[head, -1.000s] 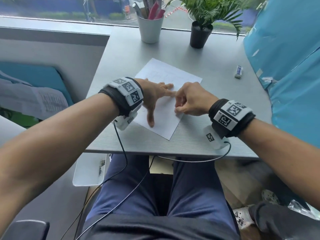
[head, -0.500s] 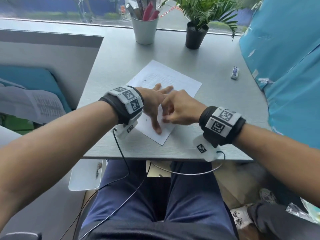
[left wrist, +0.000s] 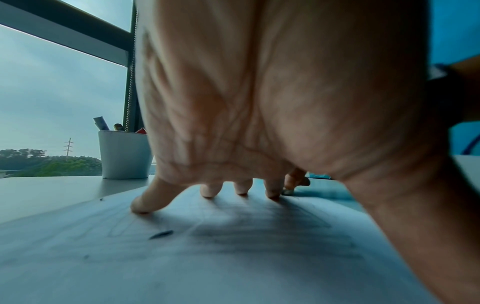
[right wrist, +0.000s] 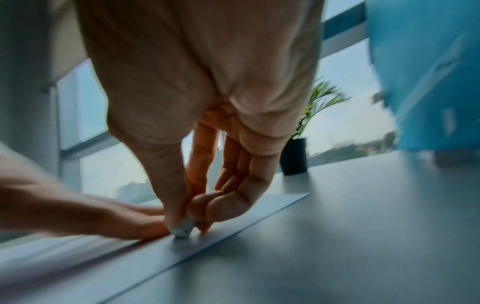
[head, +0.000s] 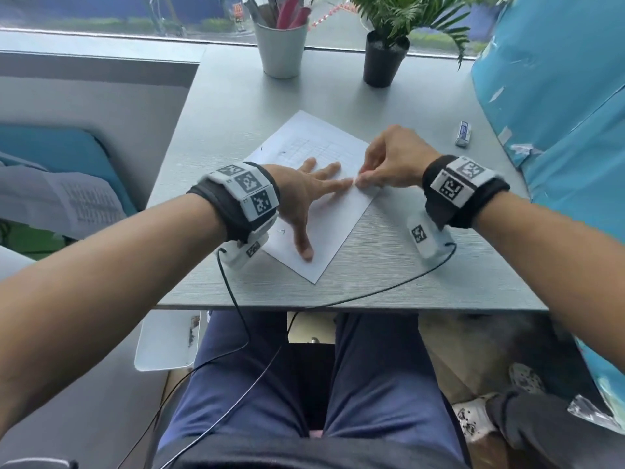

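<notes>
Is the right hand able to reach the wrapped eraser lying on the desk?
Probably yes: only bare desk lies between the right hand and the eraser. It pinches a small white piece, though.

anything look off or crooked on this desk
The paper sheet lies slanted to the desk edge, pressed by the left hand while the right hand pinches a small eraser on it. Dark specks dot the sheet. Nothing torn or spilled.

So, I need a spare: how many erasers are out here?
2. One small eraser pinched by the right hand on the paper; one sleeved eraser lying on the desk, farther right. The cup may hide more.
</notes>
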`<move>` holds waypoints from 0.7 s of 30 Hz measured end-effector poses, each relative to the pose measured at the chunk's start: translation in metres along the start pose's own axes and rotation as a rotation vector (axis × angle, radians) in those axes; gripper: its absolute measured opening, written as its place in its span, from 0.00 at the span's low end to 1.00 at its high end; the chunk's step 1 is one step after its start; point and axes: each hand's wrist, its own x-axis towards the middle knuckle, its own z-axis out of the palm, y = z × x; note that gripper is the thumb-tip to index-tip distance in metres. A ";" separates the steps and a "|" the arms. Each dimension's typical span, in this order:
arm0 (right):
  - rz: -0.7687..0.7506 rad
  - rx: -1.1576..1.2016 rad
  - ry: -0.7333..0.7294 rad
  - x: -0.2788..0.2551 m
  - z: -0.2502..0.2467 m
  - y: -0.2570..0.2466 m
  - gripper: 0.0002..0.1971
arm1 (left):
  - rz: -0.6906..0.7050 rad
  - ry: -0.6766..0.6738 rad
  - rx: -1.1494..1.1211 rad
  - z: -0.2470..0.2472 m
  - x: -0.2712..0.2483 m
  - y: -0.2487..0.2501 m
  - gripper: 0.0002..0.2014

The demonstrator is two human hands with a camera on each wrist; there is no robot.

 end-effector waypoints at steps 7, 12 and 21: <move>-0.172 0.031 -0.172 -0.028 0.028 -0.023 0.02 | -0.008 -0.046 0.011 -0.003 0.004 0.003 0.78; -0.038 -0.001 -0.033 -0.001 0.004 -0.001 0.03 | -0.024 -0.057 0.021 -0.005 0.002 0.007 0.80; 0.012 0.025 -0.034 0.004 -0.003 0.003 0.03 | -0.018 -0.054 0.015 -0.005 0.002 0.006 0.82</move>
